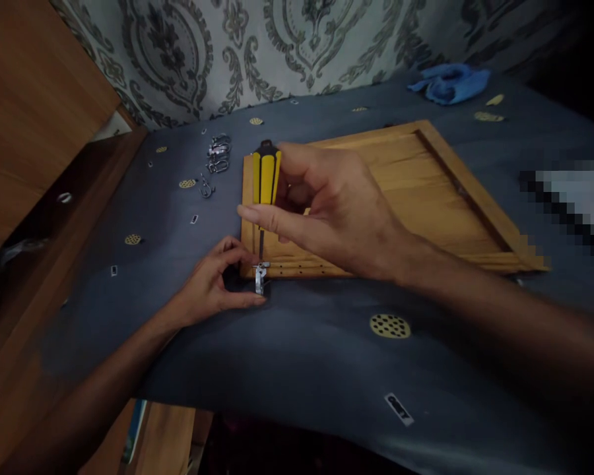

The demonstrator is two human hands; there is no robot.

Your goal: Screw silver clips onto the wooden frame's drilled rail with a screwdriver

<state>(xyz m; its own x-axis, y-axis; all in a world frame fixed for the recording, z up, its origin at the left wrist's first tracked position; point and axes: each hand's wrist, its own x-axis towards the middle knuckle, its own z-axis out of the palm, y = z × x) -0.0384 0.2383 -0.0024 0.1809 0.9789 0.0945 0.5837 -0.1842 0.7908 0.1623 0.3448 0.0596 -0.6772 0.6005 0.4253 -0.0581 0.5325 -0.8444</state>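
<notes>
A wooden cabinet door (416,191) lies flat on a dark blue-grey cloth (297,356). My right hand (336,211) is closed round a yellow and black screwdriver (265,177), which stands upright with its tip on a small metal hinge (260,277) at the door's near left corner. My left hand (212,287) pinches that hinge against the door's edge with thumb and fingers.
Several spare metal hinges (216,158) lie on the cloth behind the door's left end. A blue rag (450,82) sits at the far right. A brown wooden cabinet (34,99) stands along the left. Patterned wallpaper (257,46) backs the surface.
</notes>
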